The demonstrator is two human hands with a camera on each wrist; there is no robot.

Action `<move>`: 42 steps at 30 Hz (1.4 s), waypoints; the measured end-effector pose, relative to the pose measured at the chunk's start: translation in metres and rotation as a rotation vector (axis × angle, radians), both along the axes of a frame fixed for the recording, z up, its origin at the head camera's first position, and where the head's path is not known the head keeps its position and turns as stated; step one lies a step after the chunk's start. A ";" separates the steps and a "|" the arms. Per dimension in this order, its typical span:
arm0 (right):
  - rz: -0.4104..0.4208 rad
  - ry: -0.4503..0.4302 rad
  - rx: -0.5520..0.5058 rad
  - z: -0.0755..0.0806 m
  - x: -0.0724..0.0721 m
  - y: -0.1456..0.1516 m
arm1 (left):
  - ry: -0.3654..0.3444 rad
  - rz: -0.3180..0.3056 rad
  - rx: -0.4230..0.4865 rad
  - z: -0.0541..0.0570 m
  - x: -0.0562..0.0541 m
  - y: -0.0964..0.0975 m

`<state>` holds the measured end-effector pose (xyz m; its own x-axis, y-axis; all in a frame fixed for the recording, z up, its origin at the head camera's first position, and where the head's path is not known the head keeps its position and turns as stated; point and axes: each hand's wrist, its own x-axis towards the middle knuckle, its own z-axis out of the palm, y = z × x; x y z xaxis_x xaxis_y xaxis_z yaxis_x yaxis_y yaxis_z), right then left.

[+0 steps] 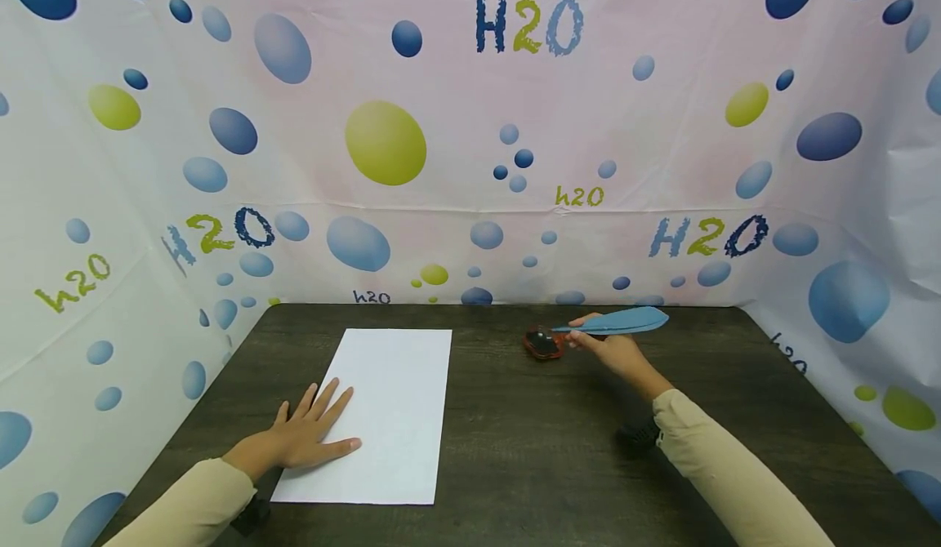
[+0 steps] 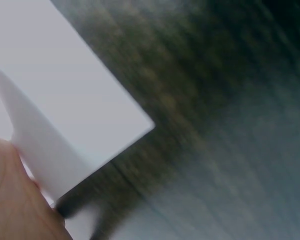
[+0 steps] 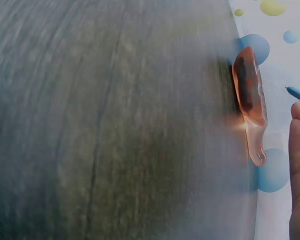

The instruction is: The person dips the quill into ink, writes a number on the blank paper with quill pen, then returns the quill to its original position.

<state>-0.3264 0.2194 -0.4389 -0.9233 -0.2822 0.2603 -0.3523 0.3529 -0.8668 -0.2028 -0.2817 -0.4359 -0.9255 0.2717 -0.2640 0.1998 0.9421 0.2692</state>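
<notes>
My left hand (image 1: 303, 439) rests with fingers spread on the left part of a white sheet of paper (image 1: 400, 416). The left wrist view shows the paper's corner (image 2: 105, 110) beside the palm. At the far right of centre, my right hand (image 1: 604, 349) pinches a light blue feather quill (image 1: 625, 321), its thin tip pointing left. Just under that tip sits a small reddish-orange, see-through inkpot (image 1: 540, 343) with a dark middle. From the right wrist, the inkpot (image 3: 249, 90) shows a narrow looped end, and the quill's tip (image 3: 295, 92) is apart from it.
The dark wood-grained table (image 1: 500, 441) ends at the back against a white backdrop (image 1: 456, 82) printed with blue and green dots. This backdrop also closes off the left and right sides. A dark band (image 1: 638, 434) is at the right wrist.
</notes>
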 end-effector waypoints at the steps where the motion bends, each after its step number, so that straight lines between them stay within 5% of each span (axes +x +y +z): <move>1: 0.001 -0.021 -0.001 0.001 0.001 0.000 | 0.000 0.001 0.000 0.000 0.000 0.000; 16: 0.044 -0.129 -0.069 -0.001 0.000 -0.003 | -0.008 -0.001 0.018 -0.002 -0.001 -0.001; 27: 0.027 -0.264 -0.019 -0.002 -0.010 -0.006 | -0.017 -0.003 0.027 0.000 -0.001 -0.001; 42: -0.015 -0.206 0.042 -0.001 -0.013 -0.017 | -0.017 0.000 0.036 0.003 0.002 0.000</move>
